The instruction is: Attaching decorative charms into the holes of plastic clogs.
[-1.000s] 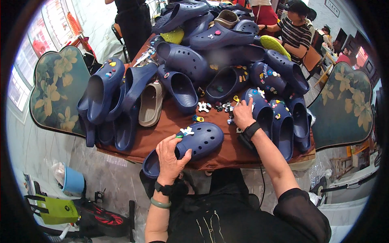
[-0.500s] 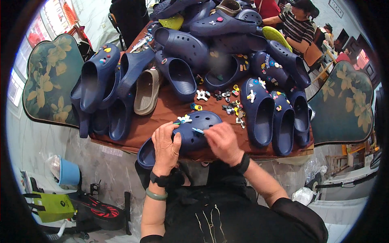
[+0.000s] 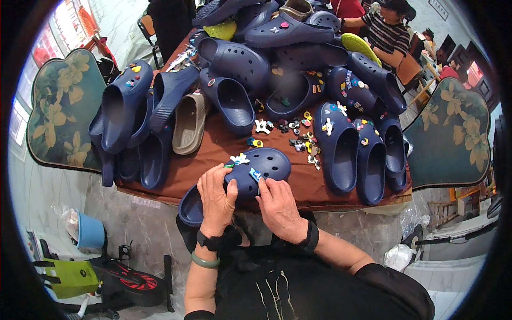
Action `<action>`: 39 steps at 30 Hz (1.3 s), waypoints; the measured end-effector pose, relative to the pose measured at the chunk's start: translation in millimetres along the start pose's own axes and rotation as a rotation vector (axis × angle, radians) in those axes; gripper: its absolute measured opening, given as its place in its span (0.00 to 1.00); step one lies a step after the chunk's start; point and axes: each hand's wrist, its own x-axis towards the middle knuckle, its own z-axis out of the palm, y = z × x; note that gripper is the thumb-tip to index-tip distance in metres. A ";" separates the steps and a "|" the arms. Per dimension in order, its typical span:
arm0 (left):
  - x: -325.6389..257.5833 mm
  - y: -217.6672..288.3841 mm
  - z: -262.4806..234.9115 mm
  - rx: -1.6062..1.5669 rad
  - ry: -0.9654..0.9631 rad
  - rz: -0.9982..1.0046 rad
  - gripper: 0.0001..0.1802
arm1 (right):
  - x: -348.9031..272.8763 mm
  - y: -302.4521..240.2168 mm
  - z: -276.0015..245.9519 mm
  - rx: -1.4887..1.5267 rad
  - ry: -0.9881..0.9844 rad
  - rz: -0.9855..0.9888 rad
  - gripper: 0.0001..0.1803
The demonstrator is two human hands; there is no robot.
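A navy clog (image 3: pixel 276 161) with holes lies at the near edge of the table, its toe pointing to the far right. My left hand (image 3: pixel 216 194) grips its side, thumb on the upper and fingers curled at the strap. On the clog sit a white flower-like charm (image 3: pixel 239 159) and a bit of green by my left fingertips. My right hand (image 3: pixel 281 209) pinches the lower end of a light blue charm (image 3: pixel 255 174) against the top of the clog. The charm's underside is hidden. Just beyond the toe lie several loose charms (image 3: pixel 305 143) and a white figure charm (image 3: pixel 262 126).
A brown cloth (image 3: pixel 154 192) covers the table. Navy clogs (image 3: pixel 241 101) are heaped at the back and stand along both sides, with a taupe clog (image 3: pixel 189 125) at left. Chairs with floral backs (image 3: pixel 64 120) flank the table. Another person (image 3: pixel 386 34) sits at the far right.
My right hand has come down and left, its fingers now against the clog. The light blue charm has turned more upright and rests on the upper. My left hand keeps its grip.
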 end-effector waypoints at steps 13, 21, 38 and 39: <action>1.5 -4.3 -2.4 0.065 0.015 0.085 0.20 | 27.2 62.8 -8.1 0.237 -0.115 -0.245 0.15; 0.6 1.0 -3.0 0.053 0.024 0.088 0.20 | 97.1 77.3 -22.5 0.204 -0.339 -0.714 0.19; -1.3 -1.7 -1.6 0.069 0.022 0.062 0.18 | 12.7 55.6 24.8 0.247 0.258 -0.130 0.17; 2.4 -2.9 -0.2 0.074 0.018 0.055 0.18 | 14.5 57.7 23.4 0.157 0.296 -0.193 0.19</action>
